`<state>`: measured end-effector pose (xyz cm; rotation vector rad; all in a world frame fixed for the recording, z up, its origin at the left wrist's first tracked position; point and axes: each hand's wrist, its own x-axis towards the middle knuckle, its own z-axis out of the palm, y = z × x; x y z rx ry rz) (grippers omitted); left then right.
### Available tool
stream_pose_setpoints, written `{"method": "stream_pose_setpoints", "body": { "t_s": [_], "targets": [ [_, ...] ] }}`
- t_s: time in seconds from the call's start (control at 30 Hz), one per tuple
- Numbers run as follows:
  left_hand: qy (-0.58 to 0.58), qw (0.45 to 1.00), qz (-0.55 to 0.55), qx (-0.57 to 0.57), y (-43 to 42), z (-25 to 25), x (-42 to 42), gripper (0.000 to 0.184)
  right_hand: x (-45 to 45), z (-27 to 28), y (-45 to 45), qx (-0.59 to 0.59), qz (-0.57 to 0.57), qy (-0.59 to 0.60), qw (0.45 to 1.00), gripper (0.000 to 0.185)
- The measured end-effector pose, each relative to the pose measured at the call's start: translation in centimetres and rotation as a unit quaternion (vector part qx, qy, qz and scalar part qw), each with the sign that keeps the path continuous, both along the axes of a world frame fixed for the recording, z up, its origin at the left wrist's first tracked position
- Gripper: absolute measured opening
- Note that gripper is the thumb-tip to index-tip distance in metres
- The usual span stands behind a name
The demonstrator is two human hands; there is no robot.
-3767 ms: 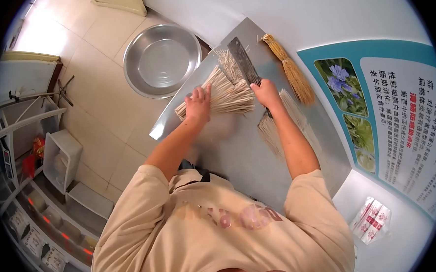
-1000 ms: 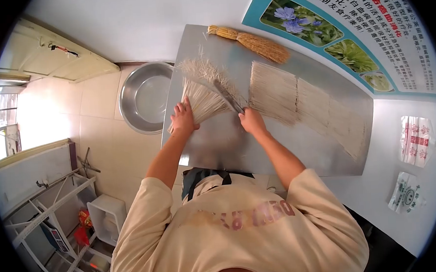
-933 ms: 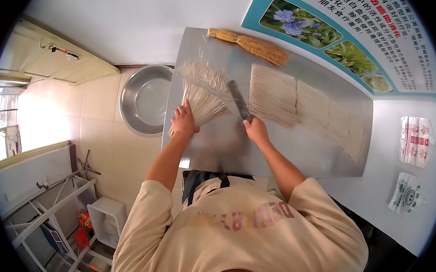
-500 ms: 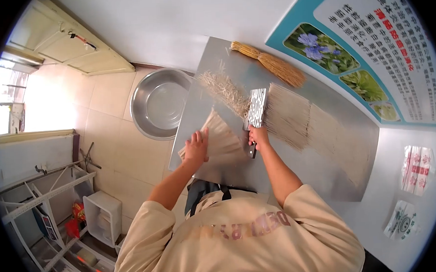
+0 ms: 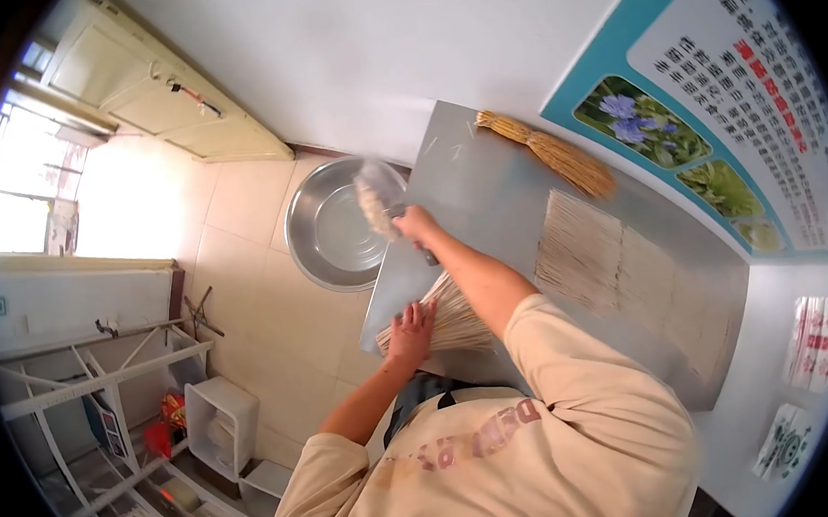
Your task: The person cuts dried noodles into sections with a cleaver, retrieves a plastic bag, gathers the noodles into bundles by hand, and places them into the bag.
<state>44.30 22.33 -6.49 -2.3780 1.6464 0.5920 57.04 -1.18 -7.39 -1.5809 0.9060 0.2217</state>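
**A:** ok so what are your hands up to over there?

**B:** My left hand [image 5: 411,333] is flat on a fanned bundle of pale strands [image 5: 460,323], fingers a bit spread across the top. That's at the near left corner of the worktop [image 5: 491,203].

**A:** And the other one?

**B:** Right hand [image 5: 415,223] is wrapped around a cleaver [image 5: 430,257], handle end poking out below my fist. It's reached out past the left edge, and the blade sits over the metal basin [image 5: 306,257]. There's a clump of pale chopped bits [image 5: 372,209] up against the blade, pretty blurry tbh, so I can't tell if any are touching the basin.

**A:** Where's the basin, on the worktop?

**B:** Nah, just beyond the left edge, lower down.

**A:** Anything else lying around?

**B:** Yeah, a straw brush [image 5: 554,153] along the far edge, and a flat layer of strands [image 5: 579,250] mid-worktop, well apart from the bundle. Teal-bordered poster [image 5: 698,141] on the wall behind the far edge.
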Motion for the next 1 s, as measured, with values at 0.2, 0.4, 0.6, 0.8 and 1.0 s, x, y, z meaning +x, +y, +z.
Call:
{"method": "stream_pose_setpoints", "body": {
  "t_s": [0.2,0.4,0.6,0.8,1.0],
  "targets": [
    [0.014,1.0,0.008,-0.019,-0.5,1.0,1.2,0.141,-8.6,6.6,2.3,-0.159,0.075,-0.089,0.98,0.032],
    [0.008,1.0,-0.003,-0.002,-6.7,2.1,4.7,0.14,-30.6,9.0,2.8,-0.21,0.003,-0.036,0.977,0.039],
    [-0.008,0.996,-0.08,0.038,-15.4,2.8,8.8,0.139,-46.0,9.6,8.5,-0.21,-0.108,0.089,0.968,0.036],
    [0.023,0.982,-0.185,0.037,-24.0,2.5,11.6,0.142,-48.2,11.9,16.1,-0.261,-0.21,0.24,0.911,0.033],
    [0.016,0.979,-0.202,0.02,-26.7,3.2,12.3,0.141,-46.5,11.9,21.5,-0.259,-0.276,0.249,0.892,0.029]
  ]
}}
